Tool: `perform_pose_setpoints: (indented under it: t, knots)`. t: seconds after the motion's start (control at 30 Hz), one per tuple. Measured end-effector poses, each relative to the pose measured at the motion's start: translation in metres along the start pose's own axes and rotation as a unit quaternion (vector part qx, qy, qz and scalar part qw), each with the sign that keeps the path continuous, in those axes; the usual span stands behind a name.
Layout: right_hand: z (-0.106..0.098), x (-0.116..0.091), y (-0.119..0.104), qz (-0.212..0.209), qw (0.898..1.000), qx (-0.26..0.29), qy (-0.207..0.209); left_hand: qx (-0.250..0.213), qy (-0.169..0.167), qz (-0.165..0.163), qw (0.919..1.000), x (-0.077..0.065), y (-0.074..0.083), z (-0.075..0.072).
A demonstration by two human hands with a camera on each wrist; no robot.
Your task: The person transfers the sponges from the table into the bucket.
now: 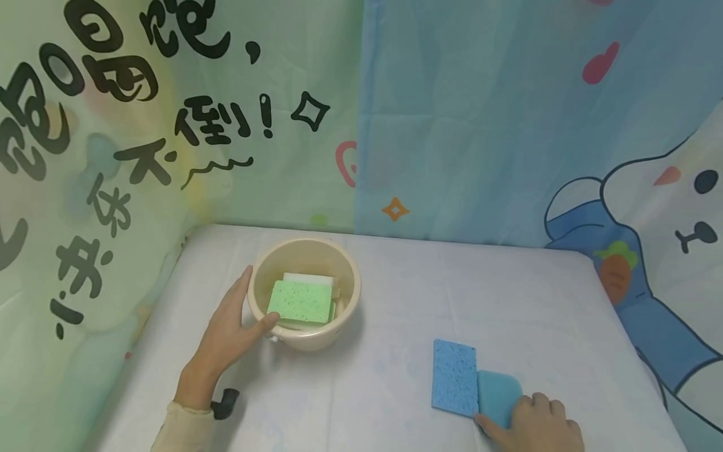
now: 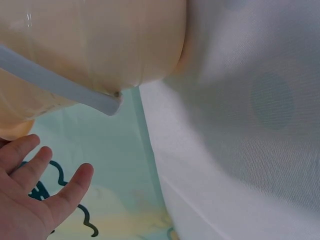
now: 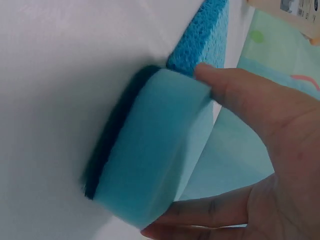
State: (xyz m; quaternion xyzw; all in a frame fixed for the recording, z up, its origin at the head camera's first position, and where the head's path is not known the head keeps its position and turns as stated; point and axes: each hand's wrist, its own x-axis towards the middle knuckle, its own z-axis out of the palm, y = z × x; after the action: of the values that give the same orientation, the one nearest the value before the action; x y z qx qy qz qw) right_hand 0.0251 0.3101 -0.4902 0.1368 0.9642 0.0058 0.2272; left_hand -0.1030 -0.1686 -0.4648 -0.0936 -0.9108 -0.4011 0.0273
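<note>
A cream bucket (image 1: 346, 314) stands on the left part of the table. Inside it lie a green sponge (image 1: 301, 301) and a white piece (image 1: 309, 279) behind it. My left hand (image 1: 231, 333) rests against the bucket's left side, thumb at the rim, and its fingers look straight and spread in the left wrist view. With my right hand (image 1: 539, 427) I grip a light-blue sponge (image 3: 150, 150) with a dark scouring layer, thumb at one end and fingers at the other. Right beside it lies a speckled blue sponge (image 1: 454, 378), flat on the table.
A white cloth covers the table (image 1: 384, 389). Printed curtains (image 1: 452, 125) hang behind it and along the left side. The bucket's pale handle (image 2: 65, 82) hangs down along its outer wall.
</note>
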Motion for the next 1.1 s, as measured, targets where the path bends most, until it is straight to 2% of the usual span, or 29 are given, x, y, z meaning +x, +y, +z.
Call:
perform_pose_setpoints:
  t: [0.13,0.3,0.37,0.5,0.77,0.9,1.0,1.1]
  knots:
    - [0.000,0.001,0.007,-0.017,0.999,0.014,0.028,0.001,0.002,0.002,1.0000,0.000,0.000,0.000]
    - [-0.003,0.006,0.015,-0.019,0.999,0.026,0.037,0.000,0.001,0.000,1.0000,0.000,0.001,0.000]
    - [-0.007,0.008,0.018,-0.026,0.997,0.035,0.058,0.000,-0.001,0.000,1.0000,0.000,0.001,-0.001]
    - [-0.019,0.012,0.021,-0.049,0.993,0.046,0.097,-0.002,-0.001,0.004,1.0000,0.000,0.000,-0.001]
    - [-0.049,0.021,0.029,-0.083,0.988,0.036,0.123,-0.008,-0.007,0.001,0.9999,0.001,-0.001,0.000]
    - [-0.061,0.025,0.030,-0.105,0.981,0.041,0.159,-0.009,-0.008,0.002,0.9999,0.001,0.000,0.001]
    - [-0.073,0.027,0.023,-0.149,0.968,0.045,0.197,-0.005,-0.007,-0.001,1.0000,0.001,0.000,0.000]
    - [-0.091,0.031,0.009,-0.194,0.957,0.050,0.212,-0.002,-0.007,-0.005,1.0000,0.001,0.001,-0.001]
